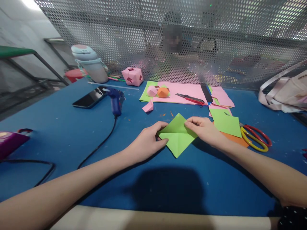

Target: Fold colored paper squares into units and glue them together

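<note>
A light green sheet of paper (177, 140), square and turned so one corner points toward me, is held just over the blue table. Creases cross it through the middle. My left hand (153, 138) pinches its left corner, thumb on top and fingers partly behind. On the upper right edge, my right hand (202, 127) grips the paper between thumb and fingers. Beyond the sheet lies a small folded pink paper piece (148, 107). Close to my right hand are green paper squares (226, 123) over orange paper (233, 139).
Scissors (257, 137) lie at the right, a cutter knife (190, 99) on pink sheets (177, 88). A blue glue gun (115, 101), its cord, a phone (90, 97) and a bottle (90, 64) occupy the left. A perforated metal panel (144, 35) closes the back.
</note>
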A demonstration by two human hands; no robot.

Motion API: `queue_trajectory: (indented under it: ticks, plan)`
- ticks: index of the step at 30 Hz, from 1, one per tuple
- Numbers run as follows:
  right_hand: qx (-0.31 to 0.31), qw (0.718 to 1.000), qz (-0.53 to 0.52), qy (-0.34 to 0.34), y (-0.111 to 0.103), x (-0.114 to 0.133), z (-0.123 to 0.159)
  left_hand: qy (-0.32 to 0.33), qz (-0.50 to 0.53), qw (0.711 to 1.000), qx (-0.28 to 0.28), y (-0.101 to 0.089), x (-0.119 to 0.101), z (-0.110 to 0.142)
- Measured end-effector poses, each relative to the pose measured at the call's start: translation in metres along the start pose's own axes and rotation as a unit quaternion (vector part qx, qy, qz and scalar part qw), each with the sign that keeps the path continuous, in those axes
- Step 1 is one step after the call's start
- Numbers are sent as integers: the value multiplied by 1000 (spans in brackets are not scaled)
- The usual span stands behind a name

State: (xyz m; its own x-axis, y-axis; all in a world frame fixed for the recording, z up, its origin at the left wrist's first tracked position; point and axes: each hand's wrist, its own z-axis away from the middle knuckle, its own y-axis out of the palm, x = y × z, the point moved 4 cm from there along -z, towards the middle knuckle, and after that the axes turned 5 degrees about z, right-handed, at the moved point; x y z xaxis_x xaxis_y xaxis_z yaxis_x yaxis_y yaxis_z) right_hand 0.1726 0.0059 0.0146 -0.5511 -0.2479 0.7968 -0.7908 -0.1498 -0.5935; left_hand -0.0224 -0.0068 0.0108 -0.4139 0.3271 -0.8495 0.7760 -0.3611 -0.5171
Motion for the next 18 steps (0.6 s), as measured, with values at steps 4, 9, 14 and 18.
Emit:
queue_trajectory:
  ticks: [4,9,14,18]
  plan:
    - [-4,995,-88,48,4,-10,-1,-12,33,999,-9,-1,1,0]
    - [16,960,-256,117,14,-19,-1,-46,146,985,-76,-8,7,-3]
    - [104,959,-240,109,22,-10,3,-64,228,963,-125,-14,8,-4]
    - [94,975,-192,60,19,2,6,-64,240,964,-90,-9,7,-4]
